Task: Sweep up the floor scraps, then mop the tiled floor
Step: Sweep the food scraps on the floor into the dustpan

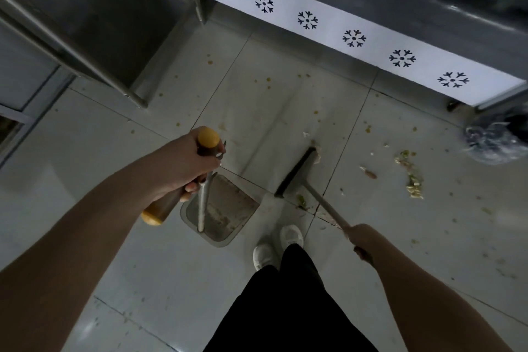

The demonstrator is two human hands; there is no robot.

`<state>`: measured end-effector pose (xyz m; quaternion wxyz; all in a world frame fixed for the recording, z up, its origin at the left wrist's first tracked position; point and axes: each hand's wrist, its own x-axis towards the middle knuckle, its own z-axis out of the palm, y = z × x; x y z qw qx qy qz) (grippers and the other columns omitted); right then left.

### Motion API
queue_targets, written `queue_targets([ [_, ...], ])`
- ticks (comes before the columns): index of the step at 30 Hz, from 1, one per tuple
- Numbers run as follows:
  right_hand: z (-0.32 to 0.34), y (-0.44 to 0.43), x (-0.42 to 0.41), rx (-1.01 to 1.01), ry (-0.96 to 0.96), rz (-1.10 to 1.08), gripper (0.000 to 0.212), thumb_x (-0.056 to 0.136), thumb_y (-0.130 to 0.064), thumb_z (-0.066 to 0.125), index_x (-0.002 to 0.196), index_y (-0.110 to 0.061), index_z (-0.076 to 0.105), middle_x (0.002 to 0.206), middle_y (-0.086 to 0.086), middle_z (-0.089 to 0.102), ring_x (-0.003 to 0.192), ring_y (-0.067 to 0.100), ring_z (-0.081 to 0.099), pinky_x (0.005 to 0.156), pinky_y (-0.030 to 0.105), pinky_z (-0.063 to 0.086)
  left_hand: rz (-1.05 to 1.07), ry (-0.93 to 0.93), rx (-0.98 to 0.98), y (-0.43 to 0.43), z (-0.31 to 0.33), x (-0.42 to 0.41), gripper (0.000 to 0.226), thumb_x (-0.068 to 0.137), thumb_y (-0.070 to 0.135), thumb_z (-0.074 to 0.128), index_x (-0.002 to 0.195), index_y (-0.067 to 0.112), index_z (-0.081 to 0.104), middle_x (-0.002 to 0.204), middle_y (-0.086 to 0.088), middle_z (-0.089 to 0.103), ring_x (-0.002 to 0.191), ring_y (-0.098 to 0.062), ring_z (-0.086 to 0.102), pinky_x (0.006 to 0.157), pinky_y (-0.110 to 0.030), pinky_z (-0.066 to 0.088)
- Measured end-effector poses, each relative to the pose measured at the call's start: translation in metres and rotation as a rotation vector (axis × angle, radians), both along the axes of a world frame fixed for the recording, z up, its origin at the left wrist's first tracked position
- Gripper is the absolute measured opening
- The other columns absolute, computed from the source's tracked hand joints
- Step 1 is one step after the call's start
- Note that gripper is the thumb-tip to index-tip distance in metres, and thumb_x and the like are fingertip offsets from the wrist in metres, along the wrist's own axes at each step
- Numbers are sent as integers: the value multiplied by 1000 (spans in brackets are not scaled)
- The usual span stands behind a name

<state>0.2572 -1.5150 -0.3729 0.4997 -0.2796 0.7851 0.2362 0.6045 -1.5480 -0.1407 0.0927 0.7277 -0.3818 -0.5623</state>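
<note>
Pale tiled floor [143,266] lies below a snowflake-marked panel [354,37], with food scraps [411,177] strewn at right. The left hand [185,163] grasps the yellow-capped dustpan handle [208,137] — the dustpan [228,208] rests on the tiles — while the right hand [361,240] grips the broom [325,206], its broom head [297,173] down just beside the pan.

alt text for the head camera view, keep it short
Seen from above, a person's right hand grips a broom whose black head rests on the tiled floor beside a metal dustpan, which the left hand holds by its yellow-tipped handle. Food scraps lie scattered to the right, near a white snowflake-patterned panel.
</note>
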Motion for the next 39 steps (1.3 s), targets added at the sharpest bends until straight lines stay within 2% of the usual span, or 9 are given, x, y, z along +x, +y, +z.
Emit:
queue_targets([
  [8, -9, -12, 22, -24, -88, 40, 42, 93, -45, 43, 75, -7, 45, 52, 7, 43, 40, 14, 35, 45, 19, 33, 15, -10, -19, 18, 13, 0, 14, 90, 8, 54, 93, 22, 53, 41, 3, 45, 30, -6, 39, 32, -20, 36],
  [12, -22, -21, 44, 69, -90, 143, 38, 94, -46, 44, 87, -8, 45, 57, 7, 44, 43, 16, 37, 42, 17, 34, 31, -26, -21, 27, 16, -8, 14, 90, 7, 54, 94, 20, 53, 38, 5, 44, 30, -6, 39, 33, -19, 36],
  [17, -25, -7, -7, 73, -4, 341, 38, 97, -37, 42, 67, -15, 38, 62, 6, 46, 46, 17, 43, 42, 19, 36, 58, -77, 10, 36, 16, -34, 15, 89, 6, 54, 89, 20, 53, 38, 3, 44, 30, -7, 38, 32, -20, 35],
  [21, -17, -7, -87, 75, 60, 375, 32, 97, -36, 44, 95, -5, 52, 67, 8, 50, 51, 16, 46, 45, 22, 37, 110, -130, 32, 45, 15, -66, 13, 89, 5, 53, 90, 17, 51, 42, -1, 43, 32, -9, 38, 34, -22, 34],
  [25, 1, -20, -150, 8, 80, 441, 32, 97, -27, 46, 72, -7, 49, 60, 6, 51, 45, 15, 45, 44, 22, 36, 136, -168, 39, 52, 15, -98, 13, 89, 6, 54, 100, 12, 51, 48, -6, 42, 35, -13, 38, 36, -24, 35],
  [30, 19, -29, -190, 10, 21, 571, 40, 99, -37, 42, 76, -6, 47, 63, 7, 53, 45, 16, 46, 41, 20, 37, 185, -186, 22, 67, 14, -126, 12, 90, 6, 54, 99, 13, 52, 47, -6, 42, 34, -13, 38, 35, -24, 35],
  [34, 18, -19, -185, 10, -39, 679, 44, 96, -46, 41, 69, -11, 44, 64, 6, 51, 48, 16, 47, 47, 22, 37, 192, -165, 53, 79, 15, -145, 13, 90, 6, 55, 102, 7, 53, 44, -4, 42, 31, -11, 37, 35, -23, 35],
  [36, 15, -15, -175, 1, 6, 797, 42, 95, -46, 43, 73, -11, 49, 66, 3, 51, 59, 18, 53, 59, 25, 41, 162, -145, 77, 84, 16, -155, 14, 89, 7, 55, 103, 3, 53, 41, -2, 42, 31, -10, 37, 34, -23, 34],
  [39, 17, -13, -173, -74, 134, 991, 32, 92, -46, 48, 95, -17, 63, 72, -3, 52, 76, 18, 55, 69, 26, 41, 171, -115, 66, 88, 15, -168, 10, 89, 7, 55, 98, 11, 55, 39, 1, 42, 31, -8, 37, 33, -22, 34],
])
